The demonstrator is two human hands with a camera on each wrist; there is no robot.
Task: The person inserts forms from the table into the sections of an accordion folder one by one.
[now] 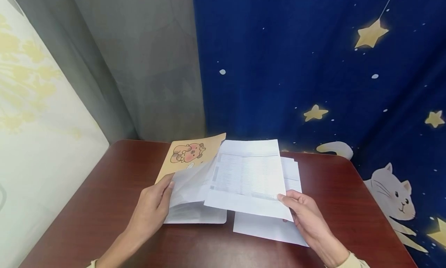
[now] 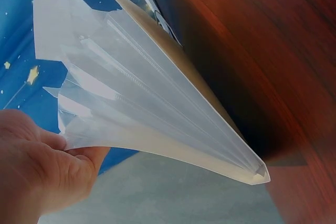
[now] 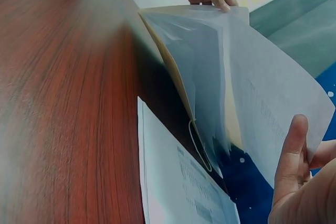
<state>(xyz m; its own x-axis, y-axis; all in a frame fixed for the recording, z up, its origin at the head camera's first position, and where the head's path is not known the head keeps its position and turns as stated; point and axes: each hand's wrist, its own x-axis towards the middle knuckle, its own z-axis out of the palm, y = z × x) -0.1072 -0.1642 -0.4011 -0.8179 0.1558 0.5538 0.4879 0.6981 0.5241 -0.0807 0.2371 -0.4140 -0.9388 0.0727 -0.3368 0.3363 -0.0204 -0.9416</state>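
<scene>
A tan folder (image 1: 205, 142) with a cartoon animal on its cover stands spread on the table, its clear plastic pockets (image 2: 115, 72) fanned apart. My left hand (image 1: 150, 206) pinches the near cover and pocket edges between thumb and fingers. Between thumb and fingers of my right hand (image 1: 308, 217) is the lower right corner of a printed sheet (image 1: 247, 175). The sheet's left edge overlaps the pockets in the head view. In the right wrist view, the sheet (image 3: 268, 77) slants up beside the pockets, and a thin elastic loop (image 3: 197, 145) hangs at the folder's edge.
More printed papers (image 1: 268, 231) lie on the dark red wooden table (image 1: 331, 190), under and right of the held sheet. Behind the table hang a grey curtain (image 1: 139, 59) and a blue star-patterned curtain (image 1: 278, 66). A pale patterned cloth (image 1: 42, 144) borders the left side.
</scene>
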